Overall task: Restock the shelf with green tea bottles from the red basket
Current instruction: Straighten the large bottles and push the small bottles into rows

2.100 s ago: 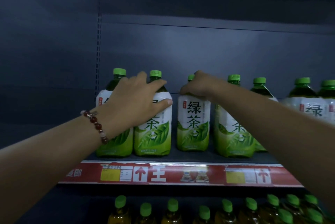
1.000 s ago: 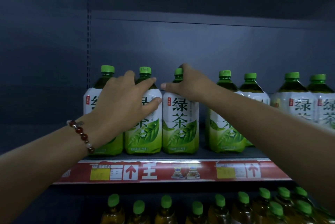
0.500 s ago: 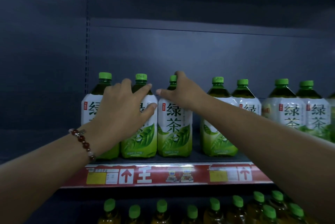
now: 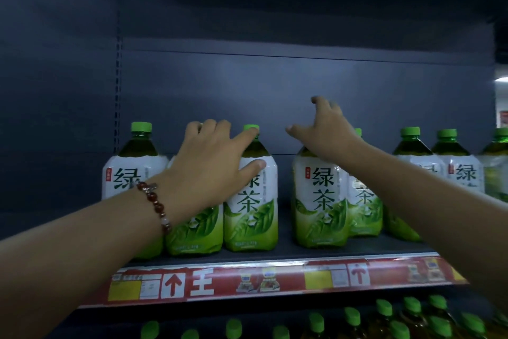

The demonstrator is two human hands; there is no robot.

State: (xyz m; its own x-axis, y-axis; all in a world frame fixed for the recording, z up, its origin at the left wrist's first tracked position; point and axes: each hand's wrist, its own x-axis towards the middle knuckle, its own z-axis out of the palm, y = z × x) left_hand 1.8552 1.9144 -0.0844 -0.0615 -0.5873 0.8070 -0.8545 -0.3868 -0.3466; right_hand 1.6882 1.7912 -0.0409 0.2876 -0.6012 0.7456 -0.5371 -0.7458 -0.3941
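Large green tea bottles with green caps stand in a row on the dark shelf [image 4: 286, 252]. My left hand [image 4: 209, 165] lies over the shoulder of the second bottle [image 4: 192, 231], fingers straight, with the thumb on the label of the third bottle [image 4: 251, 209]. My right hand [image 4: 327, 130] hovers with fingers spread above the fourth bottle [image 4: 319, 201] and holds nothing; its wrist crosses that bottle's neck. The leftmost bottle [image 4: 132, 171] is partly behind my left wrist. A narrow gap separates the third and fourth bottles. The red basket is out of view.
More green tea bottles [image 4: 461, 171] continue to the right. A red price strip [image 4: 247, 281] runs along the shelf's front edge. Smaller amber bottles with green caps [image 4: 351, 316] fill the shelf below. The dark back panel [image 4: 275, 91] rises behind the row.
My right hand has let go of the third bottle's neck and risen up and to the right. That bottle now stands tight against the second one. My left hand stays on the bottles.
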